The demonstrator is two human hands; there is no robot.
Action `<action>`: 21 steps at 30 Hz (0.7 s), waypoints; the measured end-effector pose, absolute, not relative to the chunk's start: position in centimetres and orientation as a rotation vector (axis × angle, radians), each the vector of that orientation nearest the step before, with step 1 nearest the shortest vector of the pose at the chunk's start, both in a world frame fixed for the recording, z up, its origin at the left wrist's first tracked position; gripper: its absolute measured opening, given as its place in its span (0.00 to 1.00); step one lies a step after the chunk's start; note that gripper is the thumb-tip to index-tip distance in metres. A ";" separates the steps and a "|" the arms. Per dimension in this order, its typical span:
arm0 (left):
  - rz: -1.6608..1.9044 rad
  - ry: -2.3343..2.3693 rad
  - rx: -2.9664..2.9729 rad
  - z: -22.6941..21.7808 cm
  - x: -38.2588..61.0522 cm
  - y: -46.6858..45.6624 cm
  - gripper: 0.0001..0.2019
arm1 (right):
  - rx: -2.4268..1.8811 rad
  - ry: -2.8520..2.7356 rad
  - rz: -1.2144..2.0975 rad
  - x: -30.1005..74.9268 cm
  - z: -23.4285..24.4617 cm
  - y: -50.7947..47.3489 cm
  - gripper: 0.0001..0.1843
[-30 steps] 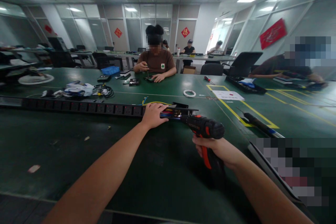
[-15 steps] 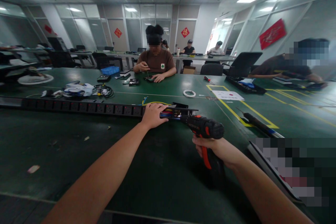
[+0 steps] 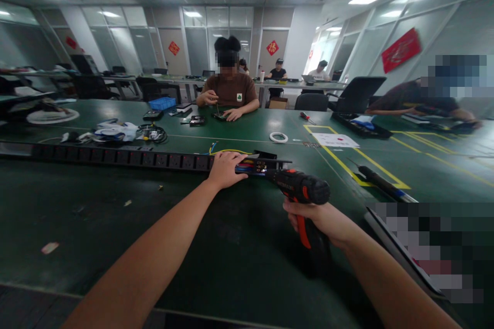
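A long black power strip (image 3: 116, 157) lies across the green table (image 3: 239, 247). My left hand (image 3: 227, 169) rests on its right end, fingers curled over it, beside exposed coloured wires (image 3: 250, 166). My right hand (image 3: 322, 221) is closed round the grip of a black and red cordless screwdriver (image 3: 303, 193), whose tip points left into the strip's open end by the wires.
A person in a brown shirt (image 3: 229, 90) works across the table; another person (image 3: 420, 100) leans at right. Cables and parts (image 3: 119, 132) lie at left, a white tape roll (image 3: 278, 137) and a sheet of paper (image 3: 335, 140) at centre, a black tool (image 3: 382, 184) on yellow floor-tape lines at right.
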State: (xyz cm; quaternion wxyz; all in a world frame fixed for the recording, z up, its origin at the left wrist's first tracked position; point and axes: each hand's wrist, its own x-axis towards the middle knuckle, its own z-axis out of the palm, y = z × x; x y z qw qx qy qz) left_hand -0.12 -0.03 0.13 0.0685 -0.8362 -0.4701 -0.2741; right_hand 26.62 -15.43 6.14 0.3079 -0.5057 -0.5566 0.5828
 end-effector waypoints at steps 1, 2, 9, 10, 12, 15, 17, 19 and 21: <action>-0.827 -1.414 -2.518 0.1 -0.1 0.0 0.34 | -1.335 -1.481 1.540 26.7 6.1 -15.4 0.17; -0.829 -1.411 -2.517 0.0 -0.1 0.0 0.34 | -1.335 -1.487 1.540 26.7 6.0 -15.4 0.17; -0.816 -1.427 -2.524 -0.1 -0.2 0.2 0.34 | -1.319 -1.489 1.538 26.7 6.1 -15.4 0.17; -0.814 -1.429 -2.527 0.0 -0.2 0.1 0.34 | -1.317 -1.487 1.535 26.6 6.1 -15.4 0.17; -0.812 -1.433 -2.530 0.0 -0.2 0.1 0.34 | -1.324 -1.486 1.529 26.6 6.2 -15.5 0.17; -0.815 -1.430 -2.529 0.1 -0.2 0.0 0.34 | -1.338 -1.477 1.530 26.6 6.2 -15.5 0.17; -0.820 -1.419 -2.529 0.1 -0.2 0.0 0.34 | -1.344 -1.466 1.538 26.6 6.1 -15.4 0.17; -0.820 -1.422 -2.530 0.1 -0.2 0.1 0.34 | -1.362 -1.445 1.545 26.6 6.1 -15.4 0.18; -0.818 -1.431 -2.532 0.0 -0.2 0.1 0.34 | -1.379 -1.414 1.546 26.5 6.1 -15.5 0.18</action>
